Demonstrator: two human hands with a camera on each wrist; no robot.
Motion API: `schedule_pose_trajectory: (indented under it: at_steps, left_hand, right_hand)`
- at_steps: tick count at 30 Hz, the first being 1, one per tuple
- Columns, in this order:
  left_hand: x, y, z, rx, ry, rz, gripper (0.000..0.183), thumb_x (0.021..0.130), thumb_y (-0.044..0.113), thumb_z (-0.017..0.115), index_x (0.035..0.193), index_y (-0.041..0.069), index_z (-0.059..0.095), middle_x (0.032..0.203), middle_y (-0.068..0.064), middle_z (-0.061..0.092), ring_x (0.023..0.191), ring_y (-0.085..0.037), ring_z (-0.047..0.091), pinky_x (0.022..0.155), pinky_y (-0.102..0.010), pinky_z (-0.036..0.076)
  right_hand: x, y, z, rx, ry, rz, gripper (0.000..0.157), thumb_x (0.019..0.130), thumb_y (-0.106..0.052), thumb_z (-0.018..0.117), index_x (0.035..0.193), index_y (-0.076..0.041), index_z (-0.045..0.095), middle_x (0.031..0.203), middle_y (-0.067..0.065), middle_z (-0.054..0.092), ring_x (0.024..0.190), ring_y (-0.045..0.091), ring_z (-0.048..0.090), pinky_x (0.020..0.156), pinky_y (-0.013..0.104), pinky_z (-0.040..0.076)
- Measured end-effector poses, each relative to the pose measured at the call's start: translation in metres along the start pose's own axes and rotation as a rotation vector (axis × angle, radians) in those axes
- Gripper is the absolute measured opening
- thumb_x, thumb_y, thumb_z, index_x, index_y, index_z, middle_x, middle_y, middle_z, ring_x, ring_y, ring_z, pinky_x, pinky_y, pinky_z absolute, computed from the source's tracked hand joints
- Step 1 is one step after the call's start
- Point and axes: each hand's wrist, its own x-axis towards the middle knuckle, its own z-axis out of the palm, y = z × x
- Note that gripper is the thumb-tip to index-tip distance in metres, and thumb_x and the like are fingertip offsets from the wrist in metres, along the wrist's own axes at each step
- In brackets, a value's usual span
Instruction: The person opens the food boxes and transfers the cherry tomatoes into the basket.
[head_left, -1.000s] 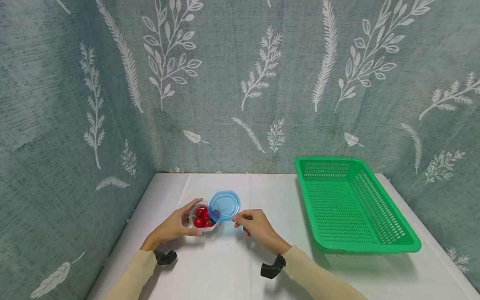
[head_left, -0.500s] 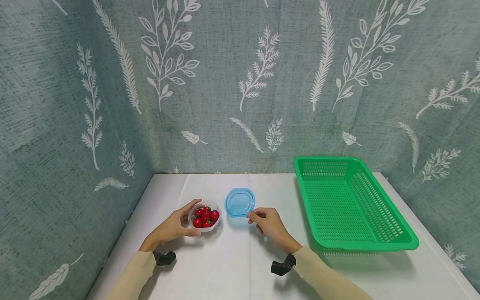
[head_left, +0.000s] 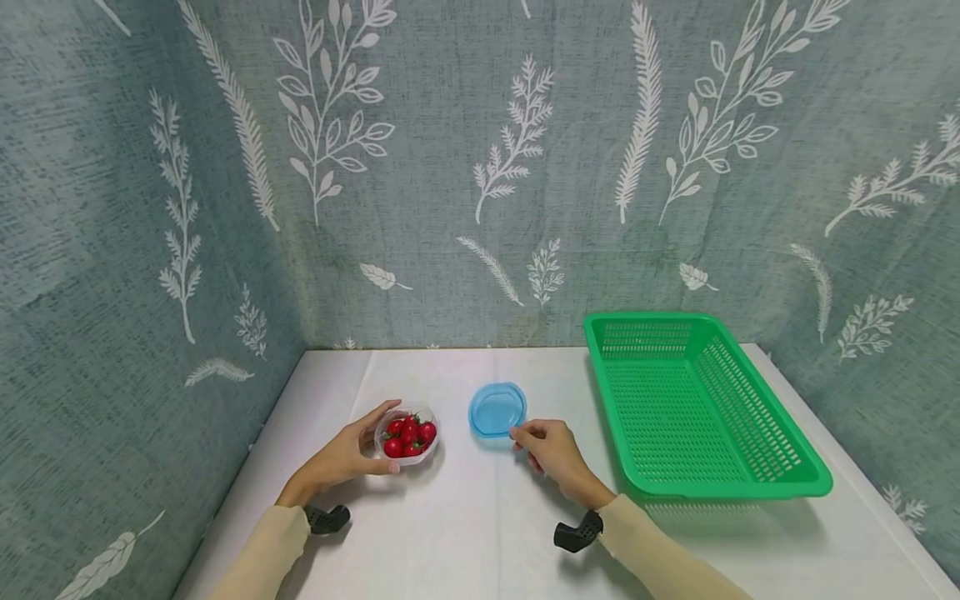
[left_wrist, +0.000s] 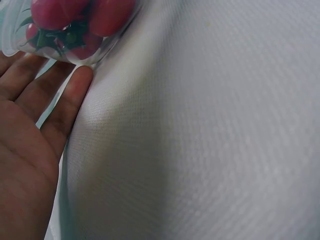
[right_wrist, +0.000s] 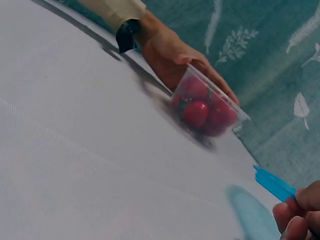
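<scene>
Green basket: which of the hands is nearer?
Right. The right hand, pinching the blue lid, is left of the green basket; the left hand is farther left, holding the clear tomato container.

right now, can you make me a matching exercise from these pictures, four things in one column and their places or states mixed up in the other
Things:
1. blue lid
2. red tomatoes
3. green basket
4. left hand

Places or states:
A. on the right side of the white table
B. at the side of the clear container, holding it
C. pinched at its edge by the right hand
D. inside the container

Right pairs: 1-C, 2-D, 3-A, 4-B
</scene>
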Motion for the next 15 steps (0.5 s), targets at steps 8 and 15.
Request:
schedule_pose_trajectory:
  at_steps: [8, 15]
  left_hand:
    - [-0.001, -0.002, 0.001, 0.0, -0.001, -0.005, 0.104, 0.081, 0.025, 0.089, 0.164, 0.019, 0.027, 0.167, -0.016, 0.028, 0.151, -0.043, 0.027, 0.116, -0.065, 0.028]
    - [0.001, 0.0, 0.0, -0.005, -0.015, 0.0, 0.105, 0.082, 0.025, 0.089, 0.164, 0.019, 0.025, 0.168, -0.015, 0.024, 0.152, -0.043, 0.024, 0.116, -0.065, 0.029]
  right_hand:
    - [0.002, 0.008, -0.002, -0.013, 0.06, 0.037, 0.027, 0.099, -0.024, 0.071, 0.095, 0.002, 0.074, 0.081, 0.01, 0.071, 0.05, 0.009, 0.046, 0.043, 0.022, 0.04]
    - [0.003, 0.013, -0.008, -0.05, 0.105, 0.072, 0.024, 0.099, -0.023, 0.07, 0.091, 0.0, 0.074, 0.074, 0.006, 0.069, 0.047, 0.009, 0.046, 0.04, 0.021, 0.04]
